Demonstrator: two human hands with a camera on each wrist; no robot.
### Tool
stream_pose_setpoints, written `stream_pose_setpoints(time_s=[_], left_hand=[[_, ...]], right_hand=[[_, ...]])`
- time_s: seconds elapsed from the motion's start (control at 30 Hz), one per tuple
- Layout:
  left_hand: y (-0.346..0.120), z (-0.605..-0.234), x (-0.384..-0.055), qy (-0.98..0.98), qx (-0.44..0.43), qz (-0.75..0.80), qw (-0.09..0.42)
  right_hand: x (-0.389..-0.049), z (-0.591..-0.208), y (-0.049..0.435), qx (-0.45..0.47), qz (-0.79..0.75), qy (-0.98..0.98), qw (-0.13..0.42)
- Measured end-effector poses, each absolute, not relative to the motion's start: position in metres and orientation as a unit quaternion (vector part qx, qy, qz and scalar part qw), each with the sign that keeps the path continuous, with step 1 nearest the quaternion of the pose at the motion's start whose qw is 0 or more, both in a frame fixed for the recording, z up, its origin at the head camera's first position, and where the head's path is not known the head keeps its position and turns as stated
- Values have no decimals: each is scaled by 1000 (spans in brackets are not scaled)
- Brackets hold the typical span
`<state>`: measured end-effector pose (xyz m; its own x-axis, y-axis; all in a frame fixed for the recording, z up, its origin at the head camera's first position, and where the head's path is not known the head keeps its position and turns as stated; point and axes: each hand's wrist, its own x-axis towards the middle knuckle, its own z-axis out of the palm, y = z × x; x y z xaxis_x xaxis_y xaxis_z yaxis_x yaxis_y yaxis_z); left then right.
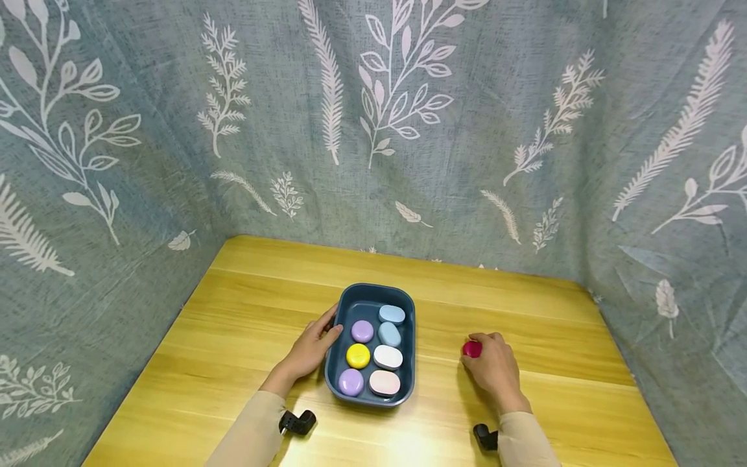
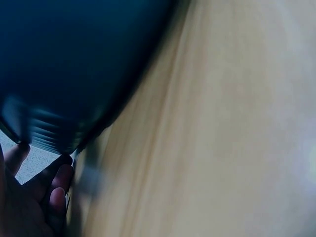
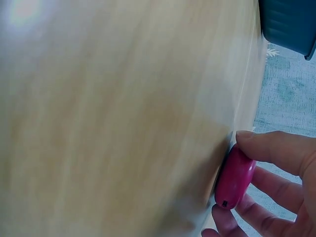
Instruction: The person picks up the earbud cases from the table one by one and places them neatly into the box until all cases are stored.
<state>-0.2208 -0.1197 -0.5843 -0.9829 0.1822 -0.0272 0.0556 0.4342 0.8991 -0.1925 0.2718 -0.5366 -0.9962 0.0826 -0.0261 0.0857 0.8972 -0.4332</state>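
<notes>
A dark blue rectangular tub [image 1: 371, 290] stands on the table with smooth rounded pieces inside. Its left column has two purple rounds [image 1: 362, 331] and a yellow round [image 1: 358, 356] between them. On the right are two light blue pieces [image 1: 391, 315], a white oval [image 1: 388, 357] and a pale pink oval [image 1: 384, 383]. My left hand [image 1: 308, 350] holds the tub's left side, thumb at the rim and fingers outside. To the right of the tub, my right hand [image 1: 495, 370] pinches a crimson round piece [image 3: 235, 178] between thumb and fingers. A small dark slot shows on its edge.
The wood-grain table [image 1: 262, 279] is bounded by a grey-green leaf-patterned cloth [image 1: 350, 194] behind and at both sides. Black wrist mounts [image 1: 297, 423] jut out near both sleeves, close to the tabletop.
</notes>
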Motion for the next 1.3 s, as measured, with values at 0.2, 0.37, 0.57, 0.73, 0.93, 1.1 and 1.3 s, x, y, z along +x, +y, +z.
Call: stream_pose_setpoints(time_s=[0.2, 0.37, 0.57, 0.73, 0.93, 1.1, 1.3], left_hand=[[-120, -583, -221, 844, 71, 528, 60], [-119, -584, -221, 844, 69, 528, 61], [-120, -585, -221, 843, 68, 530, 60], [-120, -585, -221, 844, 70, 528, 59], [-120, -582, -221, 845, 66, 527, 62], [-120, -583, -221, 844, 71, 529, 59], [-120, -583, -221, 842, 70, 532, 59]], right_hand=[[-192, -538, 274, 38, -224, 974, -1], [-192, -538, 275, 38, -224, 974, 0], [-191, -536, 275, 33, -224, 974, 4], [-191, -536, 275, 28, -225, 974, 4], [-193, -535, 273, 20, -226, 974, -2], [-194, -533, 270, 19, -225, 974, -5], [-195, -530, 268, 14, -224, 975, -5]])
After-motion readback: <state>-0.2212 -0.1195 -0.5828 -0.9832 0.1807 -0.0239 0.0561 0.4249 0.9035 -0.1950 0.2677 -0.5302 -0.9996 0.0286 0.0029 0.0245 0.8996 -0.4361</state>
